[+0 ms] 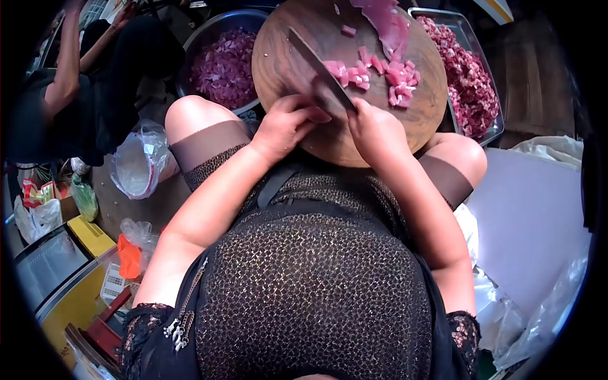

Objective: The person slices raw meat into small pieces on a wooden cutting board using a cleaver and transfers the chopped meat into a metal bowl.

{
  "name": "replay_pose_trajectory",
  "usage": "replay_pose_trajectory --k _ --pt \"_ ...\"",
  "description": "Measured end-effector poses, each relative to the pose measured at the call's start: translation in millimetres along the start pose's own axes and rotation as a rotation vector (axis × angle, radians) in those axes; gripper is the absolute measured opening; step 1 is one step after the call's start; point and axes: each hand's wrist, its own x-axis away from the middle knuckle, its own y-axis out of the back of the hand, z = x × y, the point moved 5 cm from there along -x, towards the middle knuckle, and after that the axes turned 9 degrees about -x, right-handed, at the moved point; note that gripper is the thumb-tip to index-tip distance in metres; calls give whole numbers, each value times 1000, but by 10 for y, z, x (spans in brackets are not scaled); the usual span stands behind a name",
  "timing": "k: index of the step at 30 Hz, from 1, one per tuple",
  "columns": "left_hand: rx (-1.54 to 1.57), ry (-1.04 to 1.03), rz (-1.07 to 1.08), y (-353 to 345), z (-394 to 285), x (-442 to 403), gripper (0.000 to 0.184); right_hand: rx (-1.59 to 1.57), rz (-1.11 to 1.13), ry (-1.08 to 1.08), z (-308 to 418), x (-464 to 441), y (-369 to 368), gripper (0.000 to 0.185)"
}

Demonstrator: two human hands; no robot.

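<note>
- We had a knife [320, 66] gripped by its handle in our right hand [380, 130], its blade slanting away to the left across a round wooden board [275, 63].
- Our left hand [285, 126] was curled beside the blade, over the board's near edge; we could not tell whether its fingers pinched anything.
- Just beyond the right hand, we had diced meat [402, 82] scattered on the board, with a larger meat slab [389, 28] past it.
- Beyond the left hand and to its left, a metal bowl [218, 22] held our cut pieces [225, 69].
- Beyond the right hand and to its right, a metal tray [472, 39] held our minced meat [468, 82].
</note>
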Motion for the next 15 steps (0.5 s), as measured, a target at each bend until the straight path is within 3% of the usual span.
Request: replay_pose_trajectory --k 2,5,7,12,15 --pt "-76 111 -61 44 74 141 24 -35 21 -11 0 209 111 20" --pt "-121 -117 -47 26 -6 109 22 -2 171 -61 8 478 162 22" --pt "-127 -145 -34 -46 4 87 21 8 163 7 -7 556 116 18" --pt "-140 -132 49 -109 -17 79 26 -67 187 58 -14 343 -68 17" --pt "-209 -143 94 -119 -14 64 22 -47 234 -25 79 -34 -257 20"
